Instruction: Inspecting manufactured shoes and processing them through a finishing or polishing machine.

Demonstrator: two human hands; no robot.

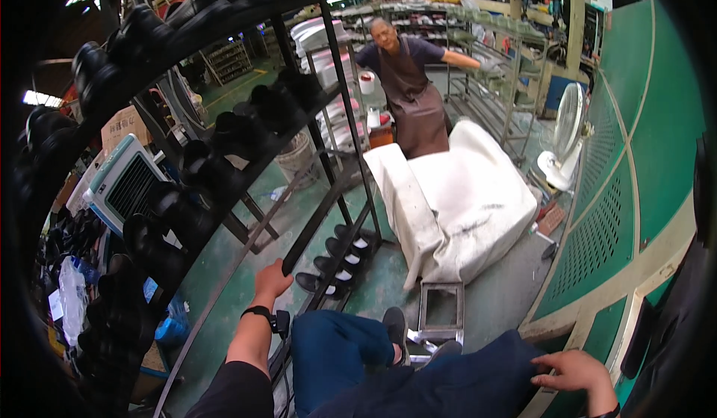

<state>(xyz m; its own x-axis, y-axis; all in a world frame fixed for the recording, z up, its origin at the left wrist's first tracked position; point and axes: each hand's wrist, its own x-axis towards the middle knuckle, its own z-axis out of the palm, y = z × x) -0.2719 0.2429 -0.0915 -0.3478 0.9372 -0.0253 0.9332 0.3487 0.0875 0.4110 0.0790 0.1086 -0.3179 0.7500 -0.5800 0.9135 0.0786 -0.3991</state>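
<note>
My left hand (273,278), with a black band on its wrist, is closed round a bar of the black metal shoe rack (326,41). Rows of black shoes (237,130) fill the upper shelves. Low on the rack, by my knee, sit several black shoes (328,266) with white inside. Over on the right, my right hand (571,372) hangs beside my dark clothing with its fingers stretched out and nothing in them. Nearest to it is the green machine panel (597,250) with a pale frame.
Ahead stands a bulky thing under a white cloth (478,194), with a metal stool-like frame (442,307) before it. A person in a brown apron (414,97) stands behind, arms spread between racks. A white fan (567,134) stands at right, an air cooler (131,183) at left.
</note>
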